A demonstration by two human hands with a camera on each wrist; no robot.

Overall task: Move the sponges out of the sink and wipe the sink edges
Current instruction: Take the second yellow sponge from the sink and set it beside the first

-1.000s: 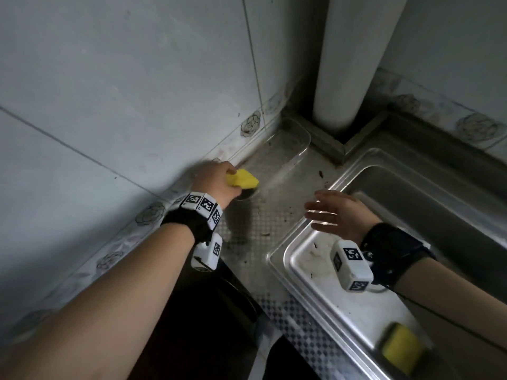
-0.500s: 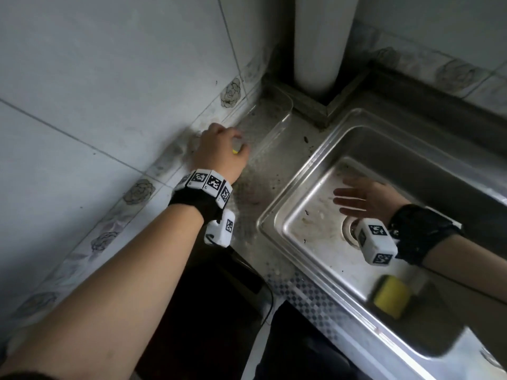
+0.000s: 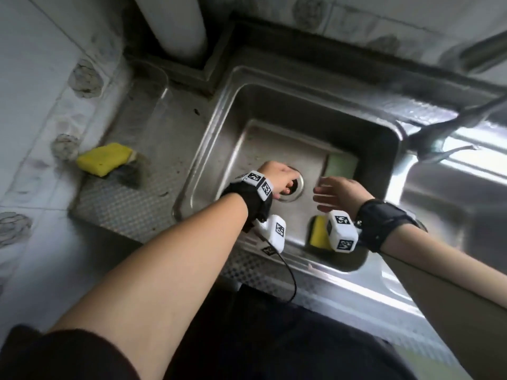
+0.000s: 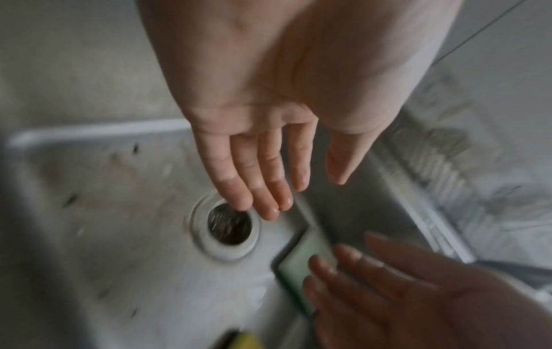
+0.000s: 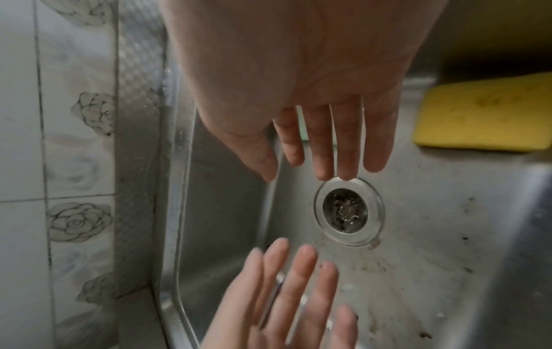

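One yellow sponge (image 3: 103, 159) lies on the counter left of the sink (image 3: 219, 111), against the tiled wall. In the basin, a pale green sponge (image 3: 341, 165) lies flat beyond the drain (image 3: 295, 187), and another yellow sponge (image 3: 318, 233) sits by the near wall, partly hidden behind my right wrist camera. My left hand (image 3: 285, 185) hovers over the drain with straight fingers (image 4: 262, 200), holding nothing. My right hand (image 3: 323, 193) is also open and empty, fingers (image 5: 343, 153) spread, just right of the drain and near the green sponge (image 4: 304, 255).
A clear plastic tray (image 3: 148, 83) sits at the counter's back left corner beside a white pipe (image 3: 178, 23). A faucet (image 3: 439, 144) reaches over the sink's right rim. Dirt specks mark the basin floor (image 5: 433, 259).
My left hand has let go of the yellow sponge on the counter and moved right into the sink. The right hand stayed in the basin, open. The view tilted down.
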